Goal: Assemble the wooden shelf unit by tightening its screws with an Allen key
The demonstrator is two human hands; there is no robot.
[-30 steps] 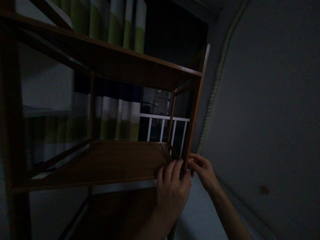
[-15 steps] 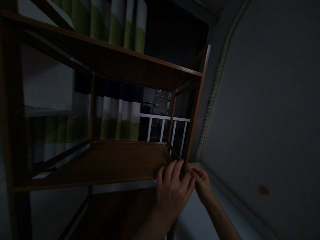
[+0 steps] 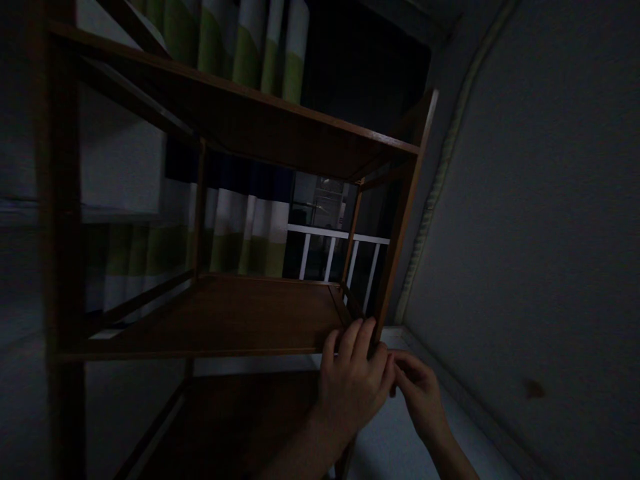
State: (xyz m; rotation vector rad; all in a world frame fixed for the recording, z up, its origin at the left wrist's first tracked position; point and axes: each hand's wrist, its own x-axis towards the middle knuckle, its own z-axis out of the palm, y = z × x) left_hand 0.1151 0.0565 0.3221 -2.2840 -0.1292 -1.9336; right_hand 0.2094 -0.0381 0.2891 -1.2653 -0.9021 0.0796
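Note:
A brown wooden shelf rack (image 3: 260, 313) with several levels stands before me in dim light. My left hand (image 3: 353, 373) is wrapped over the front right corner of the middle shelf, beside the right front post (image 3: 400, 233). Its fingertips rest on the board and its thumb points to the right. Just outside that post is my right hand (image 3: 420, 393), thumb and fingertips pinched together close to my left thumb. Something small and dark shows under the right fingertips, too dim to name. The lower part of the post is hidden behind my left hand.
A grey wall (image 3: 540, 220) with a wrapped pipe (image 3: 437, 180) rises on the right. Behind the rack hang striped curtains (image 3: 250, 227) and a white railing (image 3: 320, 232). A lower shelf (image 3: 250, 407) lies below my left arm.
The view has shifted, so the rack sits farther right in it. My right hand has moved slightly down and away from the post, still pinched. My left hand keeps its place at the corner.

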